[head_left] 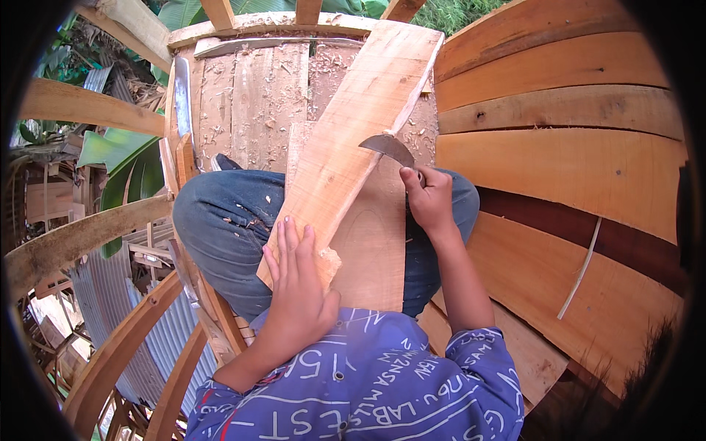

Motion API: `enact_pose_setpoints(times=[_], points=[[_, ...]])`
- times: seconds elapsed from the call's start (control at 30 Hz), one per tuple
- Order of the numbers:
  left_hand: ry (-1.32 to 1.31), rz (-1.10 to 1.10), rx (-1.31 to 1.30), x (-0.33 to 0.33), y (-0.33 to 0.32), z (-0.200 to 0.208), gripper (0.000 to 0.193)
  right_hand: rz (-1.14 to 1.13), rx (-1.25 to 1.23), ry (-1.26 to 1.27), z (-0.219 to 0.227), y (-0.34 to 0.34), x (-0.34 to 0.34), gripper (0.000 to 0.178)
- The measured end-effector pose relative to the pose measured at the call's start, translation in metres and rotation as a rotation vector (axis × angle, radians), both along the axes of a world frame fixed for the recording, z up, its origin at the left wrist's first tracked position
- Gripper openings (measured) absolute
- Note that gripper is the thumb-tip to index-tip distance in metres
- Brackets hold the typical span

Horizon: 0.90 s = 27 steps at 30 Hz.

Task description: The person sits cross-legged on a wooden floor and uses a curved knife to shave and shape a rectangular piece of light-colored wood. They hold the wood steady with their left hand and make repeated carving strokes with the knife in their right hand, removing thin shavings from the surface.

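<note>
A long pale plank slants over my lap, its far end near the back rail. My left hand lies on its near end, fingers stretched out flat, beside a chipped corner. In my right hand the fingers are wrapped round the handle of a curved knife; the handle is mostly hidden. Its dark, broad blade lies across the plank's right edge, where the wood looks rough and freshly cut. Beneath, a second board rests between my legs.
Curled shavings cover the board floor ahead. A wall of wide planks rises on my right, with a thin pale strip on it. To my left are curved wooden ribs and a long metal blade; corrugated sheets lie beyond.
</note>
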<state>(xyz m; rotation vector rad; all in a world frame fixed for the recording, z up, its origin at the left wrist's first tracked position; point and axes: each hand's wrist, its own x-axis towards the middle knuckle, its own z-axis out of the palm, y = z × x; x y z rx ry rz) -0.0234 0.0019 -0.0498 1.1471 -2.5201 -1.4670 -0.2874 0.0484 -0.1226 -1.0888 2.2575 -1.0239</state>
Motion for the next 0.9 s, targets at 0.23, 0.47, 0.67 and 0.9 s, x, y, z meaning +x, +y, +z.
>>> enact_pose_setpoints(times=[0.23,0.47,0.67,0.9], points=[[0.006,0.011,0.018,-0.001,-0.001,0.002,0.083,0.068,0.041,0.054,0.001,0.001,-0.003,0.044],[0.005,0.000,-0.032,-0.002,0.002,-0.001,0.082,-0.005,0.048,0.089,0.000,-0.001,-0.005,0.045],[0.019,0.011,0.003,0.002,0.000,0.002,0.081,0.134,-0.061,0.140,-0.006,-0.002,-0.007,0.045],[0.003,0.002,0.021,0.002,-0.001,0.001,0.081,0.083,-0.036,0.145,-0.004,-0.004,-0.006,0.040]])
